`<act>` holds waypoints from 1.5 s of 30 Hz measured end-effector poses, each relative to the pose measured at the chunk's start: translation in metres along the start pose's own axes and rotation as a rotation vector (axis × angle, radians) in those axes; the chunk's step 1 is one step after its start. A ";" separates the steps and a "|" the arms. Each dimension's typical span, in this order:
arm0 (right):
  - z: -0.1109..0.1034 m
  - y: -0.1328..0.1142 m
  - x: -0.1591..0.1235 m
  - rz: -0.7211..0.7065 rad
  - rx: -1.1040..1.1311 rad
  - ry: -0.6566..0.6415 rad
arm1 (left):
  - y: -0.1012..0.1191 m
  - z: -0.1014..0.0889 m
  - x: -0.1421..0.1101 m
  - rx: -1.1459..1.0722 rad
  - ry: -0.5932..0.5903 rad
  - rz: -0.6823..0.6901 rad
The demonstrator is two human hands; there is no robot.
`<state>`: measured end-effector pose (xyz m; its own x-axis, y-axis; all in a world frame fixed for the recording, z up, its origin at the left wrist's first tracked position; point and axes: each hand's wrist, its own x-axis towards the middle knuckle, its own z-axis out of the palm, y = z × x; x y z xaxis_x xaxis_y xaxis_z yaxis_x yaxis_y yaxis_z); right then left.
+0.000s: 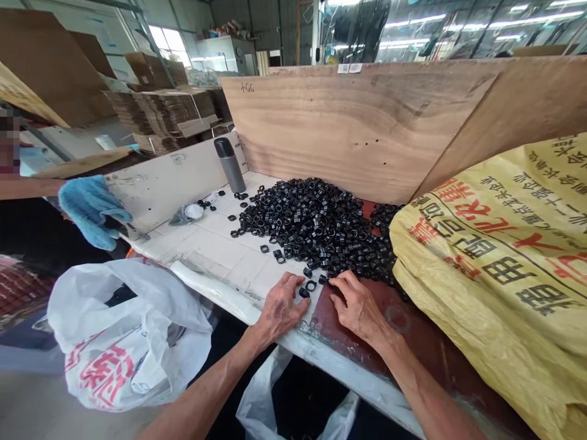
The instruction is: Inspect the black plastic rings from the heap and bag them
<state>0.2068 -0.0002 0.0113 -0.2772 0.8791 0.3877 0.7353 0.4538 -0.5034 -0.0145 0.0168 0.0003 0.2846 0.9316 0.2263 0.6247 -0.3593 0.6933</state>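
A large heap of small black plastic rings (312, 214) lies on the worktable. At its near edge my left hand (283, 307) rests by the table's front, fingers bent and thumb apart. Beside its thumb and fingertips are a loose black ring (310, 286) and a small black piece (304, 293); whether they touch the hand I cannot tell. My right hand (356, 305) is over the dark red board (367, 342), its thumb apart from its bent fingers. Its fingertips reach another black piece (323, 279) at the heap's edge.
A yellow woven sack (495, 275) leans in from the right. Wooden boards (348, 122) wall the back. A grey thermos (230, 166) and a small clear bag (186, 214) stand left. White plastic bags (128, 330) hang below the front edge. A person's blue-gloved hand (94, 208) is at far left.
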 end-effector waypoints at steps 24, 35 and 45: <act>0.005 0.009 -0.002 0.199 -0.003 0.106 | 0.003 -0.001 -0.010 0.038 0.031 0.043; -0.001 -0.020 0.004 0.567 1.068 -0.027 | 0.012 0.002 -0.011 -0.388 -0.021 -0.007; 0.000 -0.024 0.003 0.339 0.733 0.034 | 0.019 0.016 -0.012 -0.600 -0.071 -0.128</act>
<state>0.1882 -0.0080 0.0246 -0.0846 0.9865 0.1399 0.1798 0.1532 -0.9717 0.0055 -0.0020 -0.0002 0.2946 0.9519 0.0843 0.1450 -0.1317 0.9806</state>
